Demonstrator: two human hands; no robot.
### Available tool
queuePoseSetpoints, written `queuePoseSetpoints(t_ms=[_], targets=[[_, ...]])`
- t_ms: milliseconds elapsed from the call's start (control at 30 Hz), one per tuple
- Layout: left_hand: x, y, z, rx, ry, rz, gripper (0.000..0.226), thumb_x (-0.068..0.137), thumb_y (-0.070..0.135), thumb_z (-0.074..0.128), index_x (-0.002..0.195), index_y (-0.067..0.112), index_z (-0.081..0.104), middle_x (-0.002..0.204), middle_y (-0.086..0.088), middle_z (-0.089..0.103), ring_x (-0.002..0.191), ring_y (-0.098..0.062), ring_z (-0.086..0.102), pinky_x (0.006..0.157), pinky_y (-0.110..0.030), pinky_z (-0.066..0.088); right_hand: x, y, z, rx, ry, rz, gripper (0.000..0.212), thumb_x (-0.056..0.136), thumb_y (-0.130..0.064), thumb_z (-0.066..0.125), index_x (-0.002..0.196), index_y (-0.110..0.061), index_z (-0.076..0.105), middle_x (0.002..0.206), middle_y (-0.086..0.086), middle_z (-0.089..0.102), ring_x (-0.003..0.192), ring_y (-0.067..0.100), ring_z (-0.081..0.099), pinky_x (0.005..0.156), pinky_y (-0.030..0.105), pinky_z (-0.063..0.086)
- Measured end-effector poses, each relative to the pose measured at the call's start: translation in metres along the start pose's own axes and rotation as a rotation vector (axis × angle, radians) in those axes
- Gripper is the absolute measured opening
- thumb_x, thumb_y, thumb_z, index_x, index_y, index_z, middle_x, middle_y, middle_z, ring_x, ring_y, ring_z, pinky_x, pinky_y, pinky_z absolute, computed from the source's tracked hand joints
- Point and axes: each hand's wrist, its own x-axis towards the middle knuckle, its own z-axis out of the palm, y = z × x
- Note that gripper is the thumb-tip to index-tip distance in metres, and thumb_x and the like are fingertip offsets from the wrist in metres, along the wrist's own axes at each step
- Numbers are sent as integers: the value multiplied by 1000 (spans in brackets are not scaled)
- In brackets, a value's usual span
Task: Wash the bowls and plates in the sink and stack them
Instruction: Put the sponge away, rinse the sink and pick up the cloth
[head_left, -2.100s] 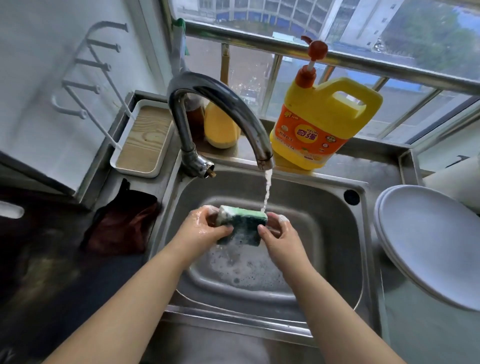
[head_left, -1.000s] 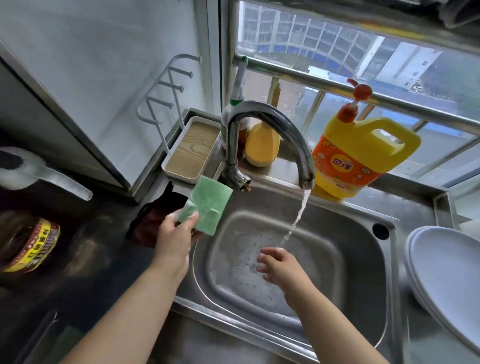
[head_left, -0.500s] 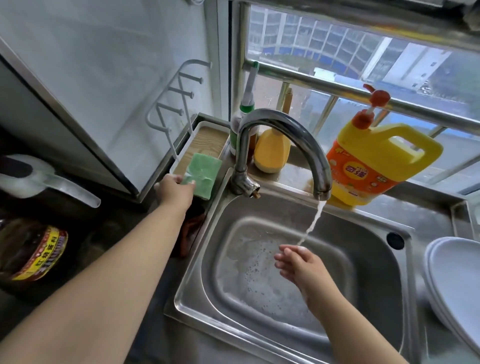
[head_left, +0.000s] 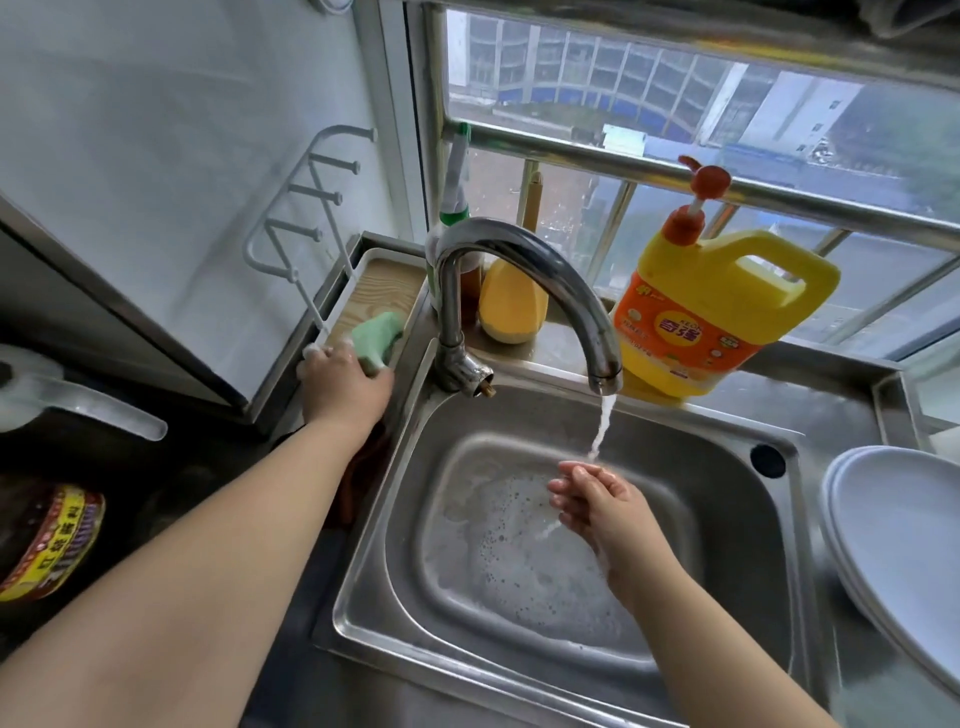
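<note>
Counted in the head view: one stainless steel sink (head_left: 727, 467); one curved chrome tap (head_left: 524, 260); one green rectangular sponge (head_left: 376, 335); one yellow plastic detergent jug with orange pump (head_left: 717, 306); one white tray with wooden base (head_left: 384, 280). White round plates (head_left: 904, 535) stacked at right: at least two rims discerned, exact count undetermined.

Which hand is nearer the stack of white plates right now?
Right. The right hand is in the sink under the tap's stream, closer to the white plates. The left hand grips the green sponge at the tray, far left.
</note>
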Motion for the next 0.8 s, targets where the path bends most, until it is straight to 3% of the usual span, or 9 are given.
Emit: queuePoseSetpoints(t_ms=[67, 133, 200, 267, 400, 467, 567, 700, 800], targets=[[8, -5, -2, -60, 31, 21, 56, 89, 24, 56, 141, 9, 42, 136, -24, 34, 126, -39, 35, 103, -40, 35, 0, 4, -3, 2, 11, 6, 18, 99, -11, 45, 98, -9, 63, 80, 7, 67, 69, 14, 60, 67, 25, 49], [14, -13, -3, 33, -52, 66, 61, 88, 26, 62, 144, 14, 40, 144, -22, 26, 134, -36, 26, 112, -40, 27, 1, 5, -2, 9, 15, 8, 18, 99, -11, 46, 98, -9, 64, 80, 6, 68, 68, 14, 60, 67, 25, 49], [16, -19, -3, 121, -134, 55, 68, 85, 33, 66, 145, 20, 38, 148, -19, 20, 138, -35, 18, 115, -42, 24, 0, 4, 1, 34, 7, 7, 18, 99, -11, 46, 97, -8, 63, 80, 7, 67, 69, 15, 60, 68, 26, 50], [10, -17, -3, 98, -115, 45, 66, 85, 33, 65, 144, 19, 40, 147, -18, 20, 137, -36, 16, 114, -46, 24, 1, 0, 4, 54, -6, 2, 19, 99, -11, 45, 98, -6, 63, 80, 8, 66, 70, 15, 60, 68, 25, 50], [-24, 8, 3, -87, 59, 261, 36, 89, 11, 56, 123, 2, 58, 128, -23, 46, 120, -35, 42, 101, -37, 33, 7, -7, 6, 87, 15, -24, 23, 101, -13, 42, 96, -7, 63, 80, 7, 65, 71, 14, 59, 71, 25, 51], [-51, 28, 12, -205, -63, 337, 26, 91, 8, 53, 115, 3, 63, 115, -18, 58, 100, -26, 55, 88, -27, 38, 10, -12, 7, 113, 32, -35, 24, 101, -13, 41, 95, -6, 63, 77, 6, 64, 69, 13, 58, 70, 24, 51], [-87, 58, 36, -329, -343, 371, 19, 93, 14, 53, 107, 12, 66, 106, -7, 65, 95, -18, 60, 81, -21, 43, 13, -17, 8, 112, 36, -64, 25, 101, -11, 40, 92, -8, 63, 78, 7, 63, 69, 13, 57, 66, 22, 50], [-122, 91, 67, -419, -509, 379, 18, 95, 13, 51, 105, 9, 65, 102, -7, 66, 95, -20, 61, 85, -29, 48, 14, -16, -3, -1, 96, -119, 24, 99, -15, 43, 90, -10, 65, 82, 7, 65, 79, 17, 60, 76, 32, 53], [-129, 106, 80, -401, -548, 441, 18, 95, 15, 50, 101, 6, 64, 98, -10, 67, 92, -22, 61, 84, -37, 48, 9, -10, -21, -209, 204, -208, 24, 99, -19, 44, 87, -14, 65, 83, 3, 65, 77, 14, 58, 74, 33, 48]])
